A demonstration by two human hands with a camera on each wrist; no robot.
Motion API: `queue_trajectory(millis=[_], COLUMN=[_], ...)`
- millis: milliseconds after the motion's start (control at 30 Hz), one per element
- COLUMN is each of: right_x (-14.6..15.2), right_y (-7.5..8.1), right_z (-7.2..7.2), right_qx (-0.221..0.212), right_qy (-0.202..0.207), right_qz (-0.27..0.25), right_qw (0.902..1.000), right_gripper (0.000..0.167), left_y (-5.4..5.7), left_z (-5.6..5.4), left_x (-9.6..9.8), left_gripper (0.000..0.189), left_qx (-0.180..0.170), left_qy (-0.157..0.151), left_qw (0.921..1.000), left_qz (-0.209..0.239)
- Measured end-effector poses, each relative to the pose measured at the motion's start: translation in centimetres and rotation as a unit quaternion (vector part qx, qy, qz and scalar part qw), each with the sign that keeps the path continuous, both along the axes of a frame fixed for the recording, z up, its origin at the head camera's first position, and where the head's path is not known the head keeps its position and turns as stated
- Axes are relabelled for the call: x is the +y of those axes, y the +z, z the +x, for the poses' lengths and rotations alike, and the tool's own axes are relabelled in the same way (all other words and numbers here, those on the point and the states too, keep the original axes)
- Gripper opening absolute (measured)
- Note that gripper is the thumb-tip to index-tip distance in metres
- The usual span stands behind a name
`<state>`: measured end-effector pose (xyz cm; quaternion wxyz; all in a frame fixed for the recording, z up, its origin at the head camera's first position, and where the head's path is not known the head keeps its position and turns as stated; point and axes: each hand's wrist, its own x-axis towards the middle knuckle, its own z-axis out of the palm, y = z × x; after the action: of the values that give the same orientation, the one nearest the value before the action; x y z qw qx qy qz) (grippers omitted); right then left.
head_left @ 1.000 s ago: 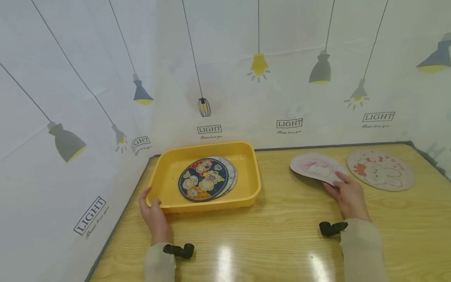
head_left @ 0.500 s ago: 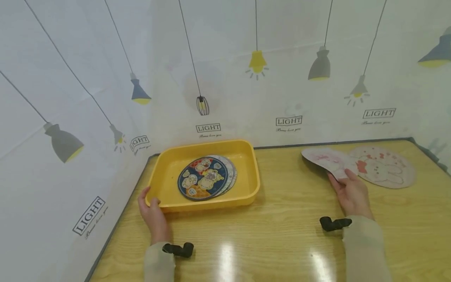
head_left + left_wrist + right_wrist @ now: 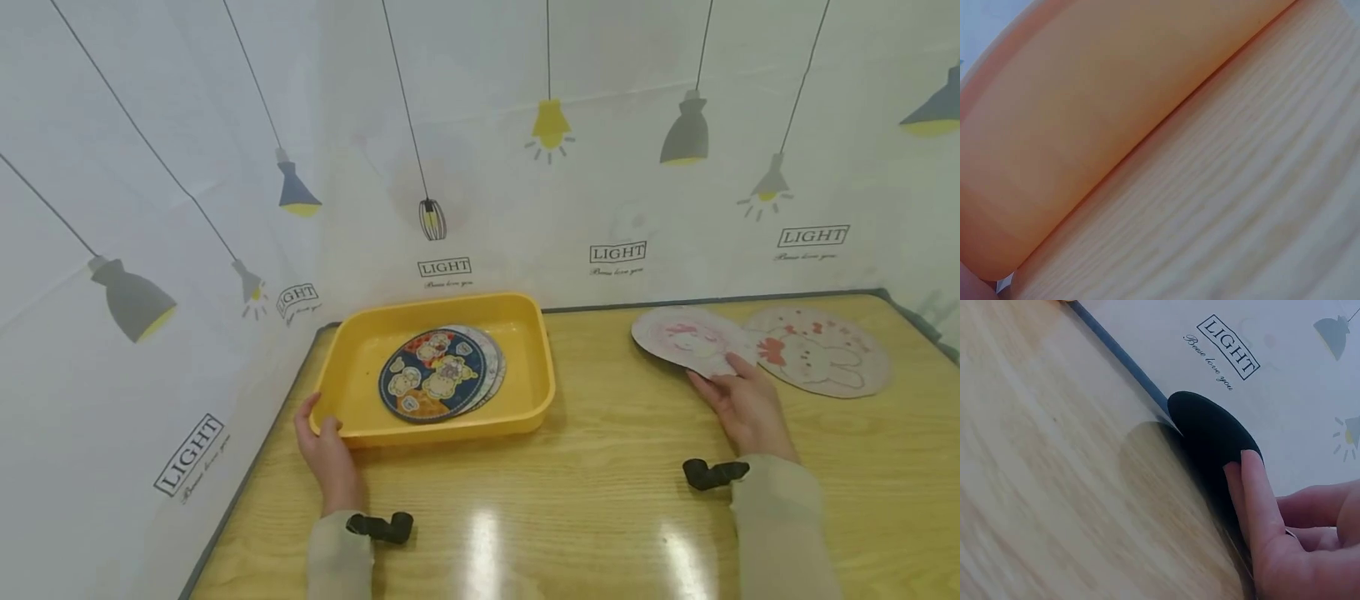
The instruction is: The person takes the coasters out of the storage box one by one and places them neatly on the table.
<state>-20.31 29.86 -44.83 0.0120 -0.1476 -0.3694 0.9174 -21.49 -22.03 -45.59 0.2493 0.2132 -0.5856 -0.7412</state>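
Note:
My left hand [image 3: 328, 454] grips the near left corner of a yellow plastic tray [image 3: 546, 358], thumb over the rim. Inside the tray lies a dark blue round mat [image 3: 435, 375] with cartoon figures, partly covering a paler round mat [image 3: 495, 375]. At the right, my right hand [image 3: 750, 408] pinches the near edge of a pink-and-white round mat [image 3: 678, 333], which tilts and bends slightly. Its black underside [image 3: 1207, 428] shows in the right wrist view, raised over the tabletop. The left wrist view is filled mostly by the tray's outer wall [image 3: 1085, 119].
A pale round mat with a bunny [image 3: 832, 358] lies at the back right, its left edge overlapped by the held mat in the head view. The wooden table [image 3: 570, 508] ends at a dark edge against a white lamp-print curtain [image 3: 480, 167].
My right hand has shifted a little right with the pink mat, which now overlaps the bunny mat in view; over the last half second it eased back left. The left hand stays on the tray.

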Motion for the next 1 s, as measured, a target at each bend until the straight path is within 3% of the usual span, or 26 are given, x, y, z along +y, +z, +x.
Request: queue_trajectory(millis=[200,333,500,600,767,1000], right_x=[-0.54,-0.51,0.0,0.2,0.32,0.09], right_y=[0.25,0.39,0.28,0.21,0.14,0.05], right_z=[-0.24,-0.13,0.32,0.56,0.64,0.39], right_qx=[-0.012,-0.016,-0.03,-0.044,-0.054,-0.04], right_qy=[-0.002,0.0,0.045,0.068,0.107,0.124], right_qz=[-0.024,0.003,0.06,0.114,0.21,0.23], right_qw=[0.9996,0.9999,0.9967,0.9902,0.9702,0.9644], right_gripper=[0.078,0.075,0.07,0.068,0.068,0.064], left_y=[-0.09,0.0,0.02,0.04,0.1,0.13], left_z=[-0.19,-0.12,0.15,0.2,0.12,0.04], left_x=[0.0,-0.01,-0.16,-0.19,-0.06,0.08], left_gripper=[0.05,0.05,0.049,0.049,0.049,0.049], left_qx=[0.002,0.001,-0.009,-0.008,-0.007,-0.008], left_qy=[0.003,-0.001,0.0,0.0,0.002,-0.002], left_qw=[1.0,1.0,0.9999,1.0,1.0,1.0], left_qz=[0.003,0.008,0.006,0.002,-0.003,-0.003])
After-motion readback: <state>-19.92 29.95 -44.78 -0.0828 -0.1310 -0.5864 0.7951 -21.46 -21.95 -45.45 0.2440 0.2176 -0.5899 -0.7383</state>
